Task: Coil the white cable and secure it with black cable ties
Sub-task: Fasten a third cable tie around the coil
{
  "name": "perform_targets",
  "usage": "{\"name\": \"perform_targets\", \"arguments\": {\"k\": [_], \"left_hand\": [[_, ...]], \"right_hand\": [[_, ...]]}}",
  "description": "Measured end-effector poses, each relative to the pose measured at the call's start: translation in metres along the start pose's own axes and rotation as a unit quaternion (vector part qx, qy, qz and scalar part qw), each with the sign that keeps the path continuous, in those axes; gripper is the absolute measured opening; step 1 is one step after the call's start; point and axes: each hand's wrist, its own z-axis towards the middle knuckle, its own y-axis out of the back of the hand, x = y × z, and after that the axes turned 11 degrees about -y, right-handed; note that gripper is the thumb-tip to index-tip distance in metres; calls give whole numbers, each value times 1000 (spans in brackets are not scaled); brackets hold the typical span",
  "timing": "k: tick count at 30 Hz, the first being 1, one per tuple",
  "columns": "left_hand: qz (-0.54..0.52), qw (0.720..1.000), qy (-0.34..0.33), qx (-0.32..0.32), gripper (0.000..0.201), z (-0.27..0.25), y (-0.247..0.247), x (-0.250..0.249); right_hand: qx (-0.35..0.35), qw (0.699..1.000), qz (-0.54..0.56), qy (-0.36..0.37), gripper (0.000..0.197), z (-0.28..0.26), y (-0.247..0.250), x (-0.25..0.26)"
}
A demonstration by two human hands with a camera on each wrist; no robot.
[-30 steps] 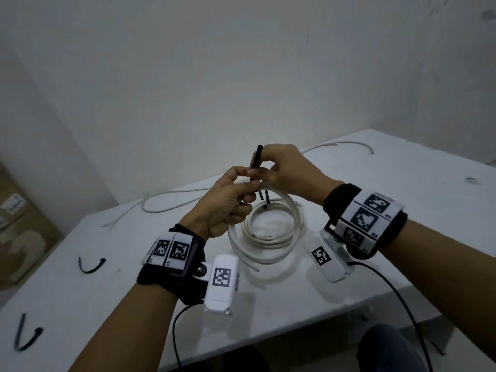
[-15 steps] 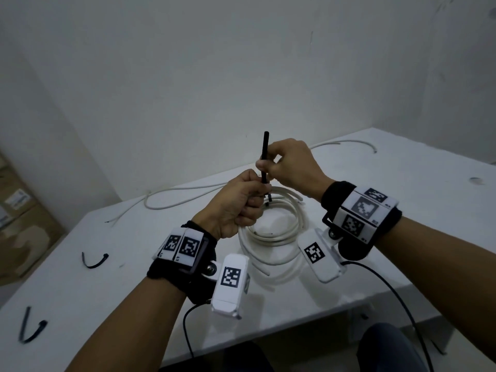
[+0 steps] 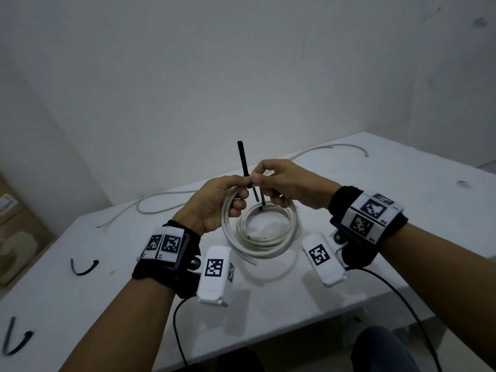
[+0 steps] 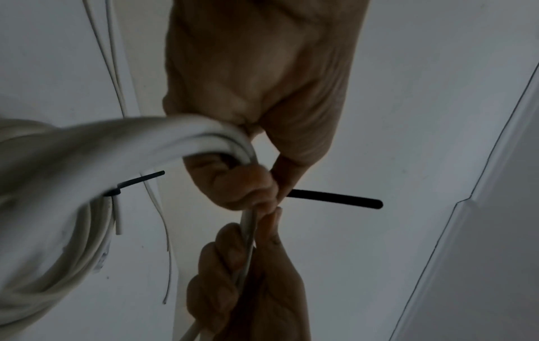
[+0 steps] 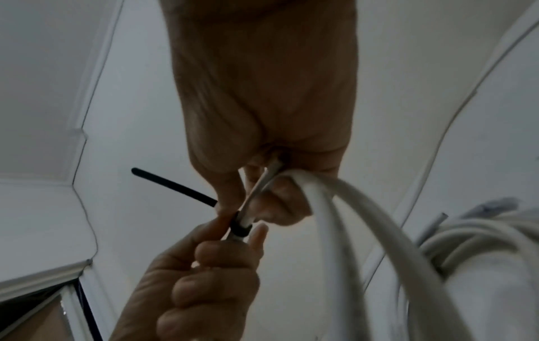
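Coiled white round cable [image 3: 265,232] was held up over the white table [image 3: 402,210] near its front edge; left hand [image 3: 214,202] gripped the bundle, right hand [image 3: 290,183] pinched the thin black plastic cable tie [image 3: 244,163], tail pointing up between both hands

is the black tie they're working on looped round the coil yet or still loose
Looped round. The right wrist view shows the black cable tie banding the white cable between both hands' fingertips, its tail sticking up. Whether it is cinched fully tight, cannot tell.

Dim, flat, greyish light; soft shadows; wide-angle edge bending; blurred wrist-view foregrounds.
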Motion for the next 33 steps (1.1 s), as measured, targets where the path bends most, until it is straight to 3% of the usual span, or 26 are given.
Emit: {"name": "perform_targets", "arguments": {"k": [7,14,20,24,27,33], "left_hand": [[-69,995,-51,-45,18,-3,6,6],[-164,979,-44,-113,32,-12,-1,37],[-183,964,-72,-180,20,2,12,37],[-177,962,-75,-196,14,4,16,37],[-99,969,-77,-211,18,5,9,45],[95,969,-78,-215,32,17,6,60]], "right_hand": [[-32,990,134,-17,18,6,-3,-6],[-101,960,259,-28,17,12,-5,-12],[-86,986,132,-56,18,2,-9,-25],[-100,994,10,-38,42,-3,-6,-31],[-140,989,-2,-47,42,1,-2,-36],[-190,978,-12,-82,21,11,2,-46]]}}
